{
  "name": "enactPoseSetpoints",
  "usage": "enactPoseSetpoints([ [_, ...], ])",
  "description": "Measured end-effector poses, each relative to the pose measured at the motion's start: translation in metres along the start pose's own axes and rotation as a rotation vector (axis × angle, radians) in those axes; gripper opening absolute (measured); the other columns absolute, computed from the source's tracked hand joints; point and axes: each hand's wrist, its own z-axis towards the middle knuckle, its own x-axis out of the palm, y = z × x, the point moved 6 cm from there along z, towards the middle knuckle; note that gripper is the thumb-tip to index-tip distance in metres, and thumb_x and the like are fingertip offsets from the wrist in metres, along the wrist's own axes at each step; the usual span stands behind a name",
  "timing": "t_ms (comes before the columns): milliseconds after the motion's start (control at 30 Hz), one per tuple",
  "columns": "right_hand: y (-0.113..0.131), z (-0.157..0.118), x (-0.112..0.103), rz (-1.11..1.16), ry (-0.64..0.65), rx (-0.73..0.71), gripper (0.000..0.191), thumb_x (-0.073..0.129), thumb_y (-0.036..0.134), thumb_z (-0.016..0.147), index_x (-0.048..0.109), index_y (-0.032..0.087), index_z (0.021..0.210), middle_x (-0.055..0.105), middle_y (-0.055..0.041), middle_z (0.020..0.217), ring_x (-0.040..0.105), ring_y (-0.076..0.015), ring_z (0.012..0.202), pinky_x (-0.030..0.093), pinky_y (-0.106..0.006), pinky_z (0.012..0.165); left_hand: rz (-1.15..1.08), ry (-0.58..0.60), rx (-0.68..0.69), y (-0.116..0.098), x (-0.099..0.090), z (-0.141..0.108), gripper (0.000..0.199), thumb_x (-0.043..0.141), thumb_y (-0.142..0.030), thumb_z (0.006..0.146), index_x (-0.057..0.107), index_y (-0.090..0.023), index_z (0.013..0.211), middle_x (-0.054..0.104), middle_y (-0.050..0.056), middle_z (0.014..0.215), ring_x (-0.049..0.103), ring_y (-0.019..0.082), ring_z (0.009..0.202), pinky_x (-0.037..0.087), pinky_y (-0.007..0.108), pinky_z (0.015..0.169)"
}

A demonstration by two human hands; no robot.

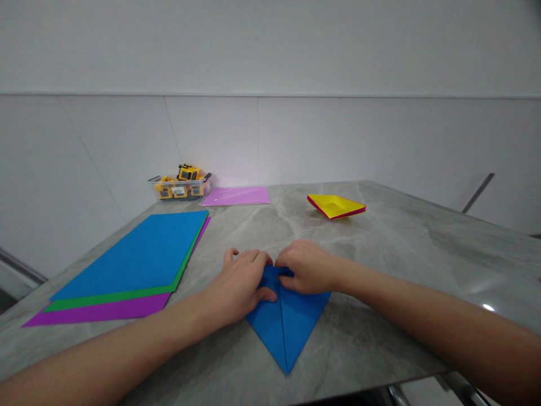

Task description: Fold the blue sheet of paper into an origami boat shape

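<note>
A folded blue sheet of paper (pixel 284 324) lies on the table in front of me, its point toward the near edge and a seam down its middle. At its upper left, my left hand (pixel 245 285) grips the paper, thumb on top near the seam. My right hand (pixel 307 266) pinches the upper right part, with fingers curled close to the seam. The two hands nearly meet at the paper's far end and cover much of it. What the fingertips hold underneath is hidden.
Blue, green and purple sheets (pixel 135 254) lie stacked at the left. Behind them stands a clear plastic box (pixel 180 190) of yellow toy vehicles, beside a pink sheet (pixel 239 195). A yellow and red folded paper piece (pixel 336 206) rests at the back right of the grey table (pixel 406 242).
</note>
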Motion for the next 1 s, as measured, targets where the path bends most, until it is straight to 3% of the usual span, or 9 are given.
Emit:
enactPoseSetpoints([
  [133, 0.001, 0.0, 0.002, -0.002, -0.013, -0.045, 0.02, 0.058, 0.028, 0.081, 0.072, 0.014, 0.081, 0.071, -0.0109, 0.077, 0.064, -0.0224, 0.071, 0.039, -0.028, 0.061, -0.055, -0.014, -0.013, -0.005, 0.004, -0.002, 0.023, 0.056, -0.035, 0.089, 0.055, -0.019, 0.106, 0.064, 0.008, 0.108, 0.057, 0.029, 0.106, 0.034, 0.053, 0.095],
  [333, -0.001, 0.002, 0.003, 0.011, -0.051, -0.04, 0.018, 0.058, 0.027, 0.079, 0.071, 0.014, 0.08, 0.07, -0.0096, 0.074, 0.062, -0.0203, 0.068, 0.038, -0.027, 0.061, -0.036, -0.05, -0.075, -0.008, 0.009, -0.001, 0.05, 0.068, -0.054, 0.075, 0.056, -0.02, 0.109, 0.061, 0.01, 0.112, 0.053, 0.033, 0.111, 0.03, 0.059, 0.099],
  [733, -0.016, 0.005, 0.005, 0.072, -0.13, 0.01, 0.027, 0.049, 0.023, 0.089, 0.072, 0.014, 0.079, 0.072, -0.01, 0.077, 0.063, -0.0189, 0.071, 0.038, -0.028, 0.066, -0.048, -0.078, -0.116, 0.003, 0.012, 0.003, 0.063, 0.067, -0.062, 0.069, 0.056, -0.019, 0.113, 0.06, 0.011, 0.111, 0.053, 0.034, 0.11, 0.029, 0.061, 0.101],
  [833, -0.022, 0.002, 0.004, 0.138, -0.069, 0.085, 0.027, 0.06, 0.04, 0.085, 0.072, 0.016, 0.087, 0.071, -0.0076, 0.077, 0.062, -0.0193, 0.07, 0.036, -0.027, 0.061, -0.044, -0.086, -0.131, 0.005, 0.011, 0.003, 0.068, 0.067, -0.066, 0.066, 0.056, -0.019, 0.114, 0.06, 0.012, 0.111, 0.053, 0.035, 0.111, 0.029, 0.061, 0.101],
  [900, -0.025, -0.001, 0.006, 0.196, -0.002, 0.126, 0.039, 0.071, 0.051, 0.074, 0.07, 0.017, 0.095, 0.071, -0.0062, 0.08, 0.062, -0.02, 0.07, 0.035, -0.026, 0.058, -0.039, -0.09, -0.144, 0.005, 0.011, 0.003, 0.073, 0.066, -0.071, 0.064, 0.057, -0.02, 0.114, 0.06, 0.012, 0.112, 0.053, 0.036, 0.111, 0.028, 0.062, 0.101],
  [1000, -0.028, -0.004, 0.01, 0.265, 0.066, 0.165, 0.048, 0.077, 0.05, 0.067, 0.067, 0.018, 0.101, 0.07, -0.0055, 0.085, 0.063, -0.0208, 0.075, 0.035, -0.025, 0.057, -0.026, -0.089, -0.157, 0.007, 0.01, 0.003, 0.076, 0.064, -0.075, 0.062, 0.058, -0.019, 0.112, 0.061, 0.013, 0.112, 0.054, 0.036, 0.11, 0.026, 0.064, 0.102],
])
